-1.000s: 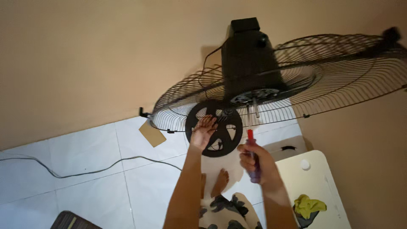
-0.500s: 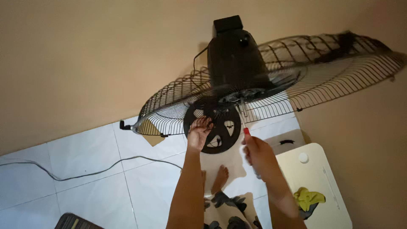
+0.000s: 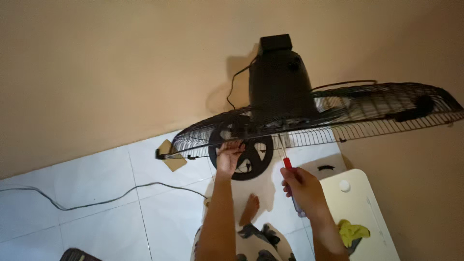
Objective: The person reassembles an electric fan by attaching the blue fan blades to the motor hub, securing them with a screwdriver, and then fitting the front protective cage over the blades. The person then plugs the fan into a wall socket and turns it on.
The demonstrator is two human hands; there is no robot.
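Left hand [image 3: 228, 155] spread against black round plate [image 3: 240, 153]; right hand [image 3: 300, 186] gripping red-tipped screwdriver [image 3: 288, 166]. Wire fan guard [image 3: 338, 126] overhead, cream table [image 3: 360, 212] alongside.

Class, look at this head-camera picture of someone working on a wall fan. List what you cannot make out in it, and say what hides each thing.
- Screwdriver tip: too thin and dim in the head view to tell if it touches the wire guard.
- Right hand grip: seen from behind, so the handle is mostly covered.
- Left hand fingertips: lost against the black round plate.
- Fan motor housing: in shadow, details unclear.
- Dark object on the floor: cut off by the bottom edge.
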